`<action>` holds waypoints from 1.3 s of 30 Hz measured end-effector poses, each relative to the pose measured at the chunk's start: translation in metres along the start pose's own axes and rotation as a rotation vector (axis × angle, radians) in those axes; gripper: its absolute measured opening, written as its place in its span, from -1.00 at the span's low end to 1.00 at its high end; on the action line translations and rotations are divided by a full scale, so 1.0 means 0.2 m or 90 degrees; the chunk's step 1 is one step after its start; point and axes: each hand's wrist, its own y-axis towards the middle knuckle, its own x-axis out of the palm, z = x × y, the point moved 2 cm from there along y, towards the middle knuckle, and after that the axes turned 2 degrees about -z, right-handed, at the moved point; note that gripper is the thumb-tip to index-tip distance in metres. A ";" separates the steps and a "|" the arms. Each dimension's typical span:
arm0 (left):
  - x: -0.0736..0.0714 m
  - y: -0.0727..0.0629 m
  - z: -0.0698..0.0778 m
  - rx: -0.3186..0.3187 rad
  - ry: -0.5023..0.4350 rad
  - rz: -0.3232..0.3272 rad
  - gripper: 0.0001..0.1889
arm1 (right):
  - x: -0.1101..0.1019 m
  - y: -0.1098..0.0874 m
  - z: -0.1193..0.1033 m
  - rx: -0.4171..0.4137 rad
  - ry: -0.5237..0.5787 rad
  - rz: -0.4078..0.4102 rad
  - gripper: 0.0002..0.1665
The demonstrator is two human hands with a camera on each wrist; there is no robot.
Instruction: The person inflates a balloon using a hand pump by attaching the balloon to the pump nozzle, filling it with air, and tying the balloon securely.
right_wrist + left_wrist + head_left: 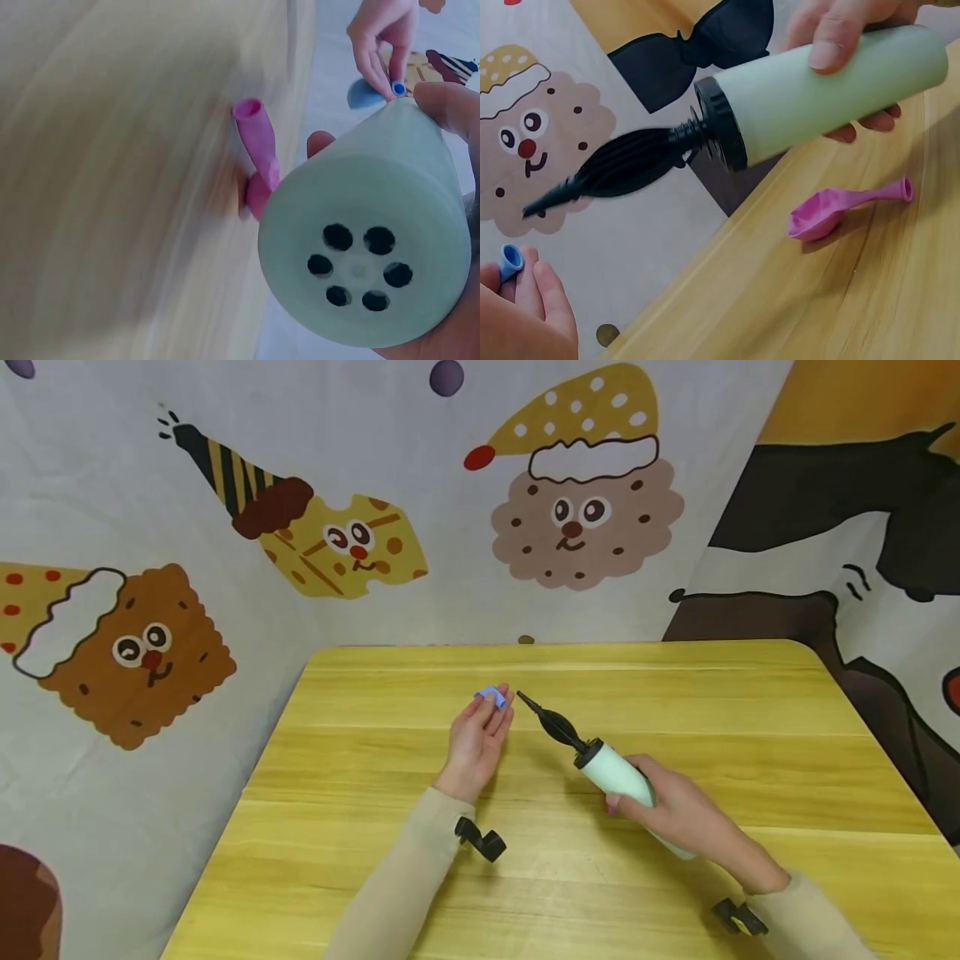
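My left hand (477, 742) pinches a limp blue balloon (492, 697) between thumb and fingers; in the left wrist view the balloon's round mouth (511, 260) faces up toward the pump. My right hand (686, 810) grips a pale green balloon pump (617, 773) round its body, fingers wrapped over it. The pump's black tapered nozzle (619, 165) points at the left hand, a short distance from the blue balloon and not touching it. Seen from behind in the right wrist view, the pump's end (358, 247) has several round holes. A deflated pink balloon (821, 214) lies on the table below the pump.
The wooden table (337, 860) runs back to a wall cloth (450, 610) printed with cartoon biscuits and cheese. Black camera mounts sit on both wrists, the left mount (480, 839) and the right mount (738, 917).
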 end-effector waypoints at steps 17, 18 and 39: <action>0.02 -0.03 -0.02 0.036 0.065 -0.029 -0.60 | 0.07 0.01 -0.03 -0.013 -0.004 -0.018 -0.18; 0.02 -0.03 -0.02 0.041 0.071 -0.035 -0.59 | 0.07 0.01 -0.03 -0.014 -0.003 -0.018 -0.18; 0.02 -0.05 -0.08 0.120 0.101 -0.111 -0.73 | 0.13 0.08 -0.11 -0.040 0.062 -0.041 -0.27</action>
